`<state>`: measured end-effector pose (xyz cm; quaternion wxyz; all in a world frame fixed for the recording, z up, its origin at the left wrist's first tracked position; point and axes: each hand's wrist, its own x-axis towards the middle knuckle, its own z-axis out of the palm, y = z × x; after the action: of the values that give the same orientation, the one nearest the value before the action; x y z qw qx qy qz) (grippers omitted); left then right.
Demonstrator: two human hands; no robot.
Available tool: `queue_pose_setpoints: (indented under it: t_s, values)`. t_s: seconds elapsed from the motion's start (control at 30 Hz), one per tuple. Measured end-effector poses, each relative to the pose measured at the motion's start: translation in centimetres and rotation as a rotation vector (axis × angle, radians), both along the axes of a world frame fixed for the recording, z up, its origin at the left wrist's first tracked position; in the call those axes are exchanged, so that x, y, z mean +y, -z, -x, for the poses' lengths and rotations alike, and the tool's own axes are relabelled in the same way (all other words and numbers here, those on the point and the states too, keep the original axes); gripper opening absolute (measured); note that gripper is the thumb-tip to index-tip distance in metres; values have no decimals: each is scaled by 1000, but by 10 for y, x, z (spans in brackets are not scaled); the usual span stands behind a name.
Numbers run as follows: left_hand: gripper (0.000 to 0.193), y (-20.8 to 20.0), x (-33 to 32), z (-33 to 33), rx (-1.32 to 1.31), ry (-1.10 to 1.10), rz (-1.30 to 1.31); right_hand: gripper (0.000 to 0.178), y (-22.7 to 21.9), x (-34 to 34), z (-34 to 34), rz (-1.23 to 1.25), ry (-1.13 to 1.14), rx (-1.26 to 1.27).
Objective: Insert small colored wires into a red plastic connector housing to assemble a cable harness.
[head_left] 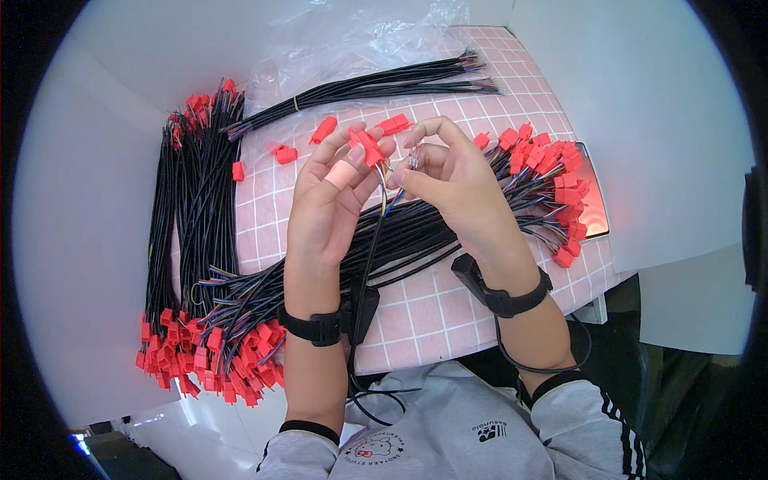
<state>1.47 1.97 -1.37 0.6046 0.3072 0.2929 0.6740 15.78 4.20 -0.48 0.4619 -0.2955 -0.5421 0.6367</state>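
My left hand, a pale strip wrapped round its thumb, holds up a red plastic connector housing between thumb and fingers. Thin coloured wires run from the housing's lower side to a black cable, which hangs down to my lap. Close on the right, my right hand has its fingers curled, thumb and fingers pinching at fine wire ends with small shiny metal tips. Its fingertips partly hide how many wires it grips. Both hands are above a thick bundle of black cables.
Red connectors cap that bundle at right, beside a phone. More red-ended cables stand at left. Behind lie bare-ended black cables, a clear plastic bag and loose red housings. White panels flank the pink checked tabletop.
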Motion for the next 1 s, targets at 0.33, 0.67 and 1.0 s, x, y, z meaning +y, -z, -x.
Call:
queue_pose_setpoints:
  t_s: [0.33, 0.67, 1.0]
  values:
    - [30, 1, 0, -2, 5, 7, 8, 24, 4, -2, 7, -242, 171, -127]
    - [31, 4, 2, 1, -28, 8, 41, 21, 0, -6, 8, -277, 220, -173]
    - [31, 5, 3, 3, -92, 39, 38, 24, 1, -5, 6, -243, 188, -172]
